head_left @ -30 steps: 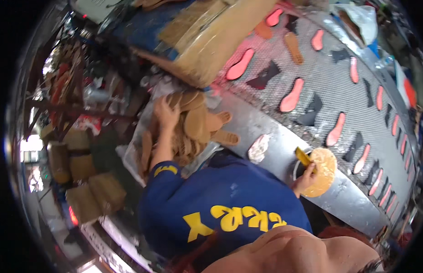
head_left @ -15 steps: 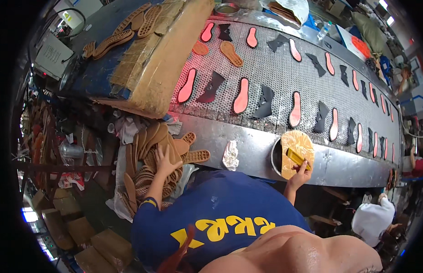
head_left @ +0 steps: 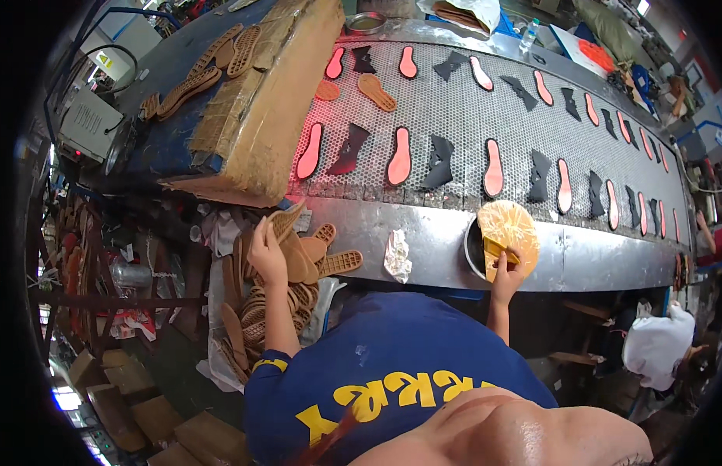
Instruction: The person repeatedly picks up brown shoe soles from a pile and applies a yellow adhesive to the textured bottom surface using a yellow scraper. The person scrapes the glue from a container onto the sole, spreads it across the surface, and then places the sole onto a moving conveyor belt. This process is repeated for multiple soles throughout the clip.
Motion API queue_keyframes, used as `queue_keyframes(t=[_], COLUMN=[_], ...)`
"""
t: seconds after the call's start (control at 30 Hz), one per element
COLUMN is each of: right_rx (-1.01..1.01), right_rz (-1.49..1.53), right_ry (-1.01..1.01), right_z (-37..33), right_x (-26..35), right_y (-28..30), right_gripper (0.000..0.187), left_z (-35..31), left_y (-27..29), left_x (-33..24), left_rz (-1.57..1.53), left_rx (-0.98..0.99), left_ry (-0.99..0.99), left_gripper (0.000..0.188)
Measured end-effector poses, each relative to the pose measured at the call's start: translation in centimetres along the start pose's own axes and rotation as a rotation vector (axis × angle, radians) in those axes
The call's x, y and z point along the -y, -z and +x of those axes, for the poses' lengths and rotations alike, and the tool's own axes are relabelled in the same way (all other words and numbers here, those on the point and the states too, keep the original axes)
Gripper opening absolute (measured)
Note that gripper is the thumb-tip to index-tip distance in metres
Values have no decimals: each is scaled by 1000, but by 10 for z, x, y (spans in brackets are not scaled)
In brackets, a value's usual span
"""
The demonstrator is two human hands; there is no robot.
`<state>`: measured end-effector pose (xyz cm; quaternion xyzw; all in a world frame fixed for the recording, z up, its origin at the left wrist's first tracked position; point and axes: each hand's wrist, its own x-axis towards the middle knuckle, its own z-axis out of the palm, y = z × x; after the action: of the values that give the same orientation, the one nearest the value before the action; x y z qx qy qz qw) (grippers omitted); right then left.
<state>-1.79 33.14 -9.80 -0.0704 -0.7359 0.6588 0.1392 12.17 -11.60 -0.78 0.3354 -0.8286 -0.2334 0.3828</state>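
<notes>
My left hand (head_left: 266, 252) is closed on a brown shoe sole (head_left: 285, 220), lifting it at the top of a heap of brown soles (head_left: 275, 314) beside the conveyor. Two more soles lie on the metal ledge by it, one a gridded sole (head_left: 341, 263). My right hand (head_left: 507, 273) grips a flat yellow tool (head_left: 493, 252), its kind not clear. That tool is at the opening of a metal pot (head_left: 474, 247), partly covered by a tan board (head_left: 512, 221) wrapped in shiny film. The pot's contents are hidden.
On the mesh conveyor (head_left: 446, 101) lie rows of pink-topped insoles (head_left: 494, 167) and black upper pieces (head_left: 439, 161). A large cardboard-clad box (head_left: 260, 116) stands at left, with soles on top. Crumpled white paper (head_left: 397, 256) rests on the metal ledge. Another person in white (head_left: 660, 346) is at right.
My left hand has moved up from the heap, raising a sole toward the conveyor's edge. My right hand has shifted the yellow tool slightly toward the pot's opening.
</notes>
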Motion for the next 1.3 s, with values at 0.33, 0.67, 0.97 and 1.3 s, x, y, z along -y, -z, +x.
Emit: queue_keyframes(t=[0.33,0.67,0.97,1.3], right_rx=[54,98,116,23], right_rz=[-523,-685,-997,-843], right_ry=[271,340,429,401], right_z=[-19,-17,-25,-15], right_x=[-17,-38,-84,-81], right_y=[-13,-19,-10,-12], right_gripper=[17,20,15,15], left_z=[-25,-64,-114,-106], left_y=[-99,-130,-166,-206], left_x=[-31,-40,-9,-13], left_rz=[-235,-865,-634,-580], left_rx=[484,393,536,728], left_ry=[-251,34,219,230], left_gripper=[17,15,22,36])
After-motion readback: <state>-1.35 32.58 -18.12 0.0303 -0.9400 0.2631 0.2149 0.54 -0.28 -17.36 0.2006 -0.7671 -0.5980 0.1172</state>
